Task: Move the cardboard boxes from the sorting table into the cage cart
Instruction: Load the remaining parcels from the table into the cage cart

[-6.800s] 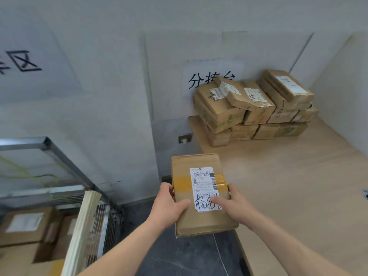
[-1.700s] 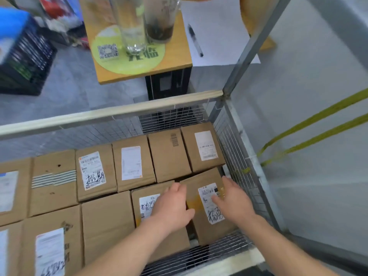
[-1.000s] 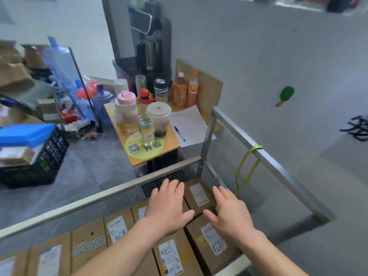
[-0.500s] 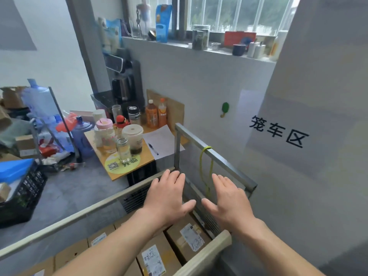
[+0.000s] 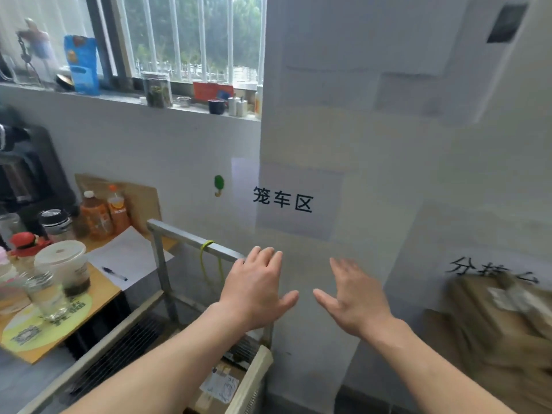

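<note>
My left hand (image 5: 257, 291) and my right hand (image 5: 352, 297) float side by side at chest height, palms down, fingers straight, holding nothing. Below the left hand is the metal cage cart (image 5: 191, 239), its top rail and wire side visible. A labelled cardboard box (image 5: 219, 386) shows at the cart's near corner. At the far right a blurred stack of cardboard boxes (image 5: 495, 309) sits on the sorting table, to the right of my right hand.
A small wooden side table (image 5: 98, 291) at left carries cups, jars, bottles, a sheet of paper and a pen. A white wall with black signs stands straight ahead. A window sill above holds jars and cups.
Both hands let go of the box in the cart and lifted out empty. The view swung up and to the right, bringing the box stack on the sorting table into sight.
</note>
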The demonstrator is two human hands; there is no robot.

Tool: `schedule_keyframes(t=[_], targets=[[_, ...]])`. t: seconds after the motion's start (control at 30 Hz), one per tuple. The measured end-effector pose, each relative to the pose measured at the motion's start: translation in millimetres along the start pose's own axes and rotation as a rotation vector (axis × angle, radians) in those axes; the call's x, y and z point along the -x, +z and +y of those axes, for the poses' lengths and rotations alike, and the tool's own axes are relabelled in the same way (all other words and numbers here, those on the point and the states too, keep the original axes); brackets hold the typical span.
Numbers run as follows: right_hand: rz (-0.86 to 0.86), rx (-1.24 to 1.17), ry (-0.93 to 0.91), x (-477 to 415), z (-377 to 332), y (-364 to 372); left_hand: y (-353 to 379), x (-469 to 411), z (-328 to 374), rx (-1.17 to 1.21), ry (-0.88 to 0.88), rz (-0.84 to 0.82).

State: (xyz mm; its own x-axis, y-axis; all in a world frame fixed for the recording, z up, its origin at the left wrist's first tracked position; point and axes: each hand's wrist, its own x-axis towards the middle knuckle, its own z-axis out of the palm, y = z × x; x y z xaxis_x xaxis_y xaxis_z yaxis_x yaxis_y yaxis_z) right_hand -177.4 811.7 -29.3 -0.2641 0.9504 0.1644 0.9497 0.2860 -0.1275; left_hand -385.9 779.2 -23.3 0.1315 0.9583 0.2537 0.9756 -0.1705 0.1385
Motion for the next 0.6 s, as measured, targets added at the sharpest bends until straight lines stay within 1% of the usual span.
schedule_keyframes(t=[0.27,0.4,0.6], targets=[[0.048,0.063,0.242,50.6,61.7,-29.8,7.2,-24.3,68.1,0.044,0.233,-0.014],[0.033,0.065,0.349,74.2,100.2,-40.1,9.2,-35.9,106.5,0.082,0.306,-0.034],[0.054,0.085,0.475,98.0,167.0,-50.3,18.2,-61.0,176.8,0.143,0.387,-0.085]])
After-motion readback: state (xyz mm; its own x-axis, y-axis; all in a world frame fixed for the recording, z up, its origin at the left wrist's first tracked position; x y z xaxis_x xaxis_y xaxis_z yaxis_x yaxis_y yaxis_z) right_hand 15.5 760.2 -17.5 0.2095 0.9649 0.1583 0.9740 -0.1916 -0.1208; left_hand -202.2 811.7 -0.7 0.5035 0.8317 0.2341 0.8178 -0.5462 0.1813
